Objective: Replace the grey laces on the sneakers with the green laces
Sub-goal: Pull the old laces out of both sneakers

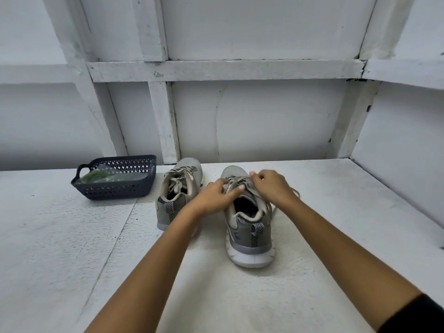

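Pinching grey laces (240,181) on a sneaker (249,229).
With left hand (216,197) and right hand (271,186) close together; basket (115,191) well left of both.

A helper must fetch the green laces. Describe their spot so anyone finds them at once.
On the white table, look far left, near the wall. A dark perforated basket stands left of the two sneakers; the green laces lie inside it, the only green thing there.

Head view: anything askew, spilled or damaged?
Nothing stands out. Left sneaker and right sneaker stand upright; the right one's grey lace trails loose, expected while left hand and right hand grip it. Green laces lie in the basket.
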`<state>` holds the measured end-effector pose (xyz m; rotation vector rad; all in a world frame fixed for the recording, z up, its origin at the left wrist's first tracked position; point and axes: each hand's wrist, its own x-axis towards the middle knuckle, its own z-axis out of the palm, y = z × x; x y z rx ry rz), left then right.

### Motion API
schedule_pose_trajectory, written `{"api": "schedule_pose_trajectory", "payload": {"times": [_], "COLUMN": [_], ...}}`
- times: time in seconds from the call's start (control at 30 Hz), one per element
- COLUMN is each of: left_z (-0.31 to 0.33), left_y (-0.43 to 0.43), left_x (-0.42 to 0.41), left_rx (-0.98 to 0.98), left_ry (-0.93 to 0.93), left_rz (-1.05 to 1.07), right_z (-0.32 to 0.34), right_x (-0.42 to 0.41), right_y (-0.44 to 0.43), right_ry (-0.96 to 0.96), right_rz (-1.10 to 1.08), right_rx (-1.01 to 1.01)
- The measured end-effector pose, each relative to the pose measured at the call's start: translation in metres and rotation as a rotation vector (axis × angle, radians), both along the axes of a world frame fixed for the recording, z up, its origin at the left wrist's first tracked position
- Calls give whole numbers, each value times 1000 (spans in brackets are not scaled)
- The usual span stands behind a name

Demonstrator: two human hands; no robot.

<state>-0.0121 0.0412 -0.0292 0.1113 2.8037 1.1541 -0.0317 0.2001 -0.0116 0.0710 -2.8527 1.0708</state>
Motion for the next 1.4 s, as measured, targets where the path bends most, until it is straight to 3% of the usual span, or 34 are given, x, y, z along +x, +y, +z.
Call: {"api": "schedule_pose_trajectory", "payload": {"times": [0.37, 0.6, 0.83, 1.03, 1.1, 1.27, 1.4], "left_z": [24, 30, 43, 42, 38, 29, 18], "left_y": [4, 5, 7, 7, 7, -2, -1], "left_x": [-25, -45, -58, -59, -55, -42, -31], "left_rx": [71, 208, -39, 432, 510, 244, 261], "left_ry": [26, -166, -165, -185, -175, -130, -8], "left_rz": [35, 84, 79, 147, 168, 131, 139], "right_z": [-13, -14, -14, -15, -17, -20, -20], "right_x": [14, 17, 17, 16, 15, 15, 15], "right_y": [-5, -6, -8, -8, -8, -10, -12], "right_ry": [48, 70, 74, 60, 64, 106, 111], "right_rz": [35, 13, -18, -38, -43, -81, -118], "right_rx": [40, 43, 56, 35, 43, 35, 24]}}
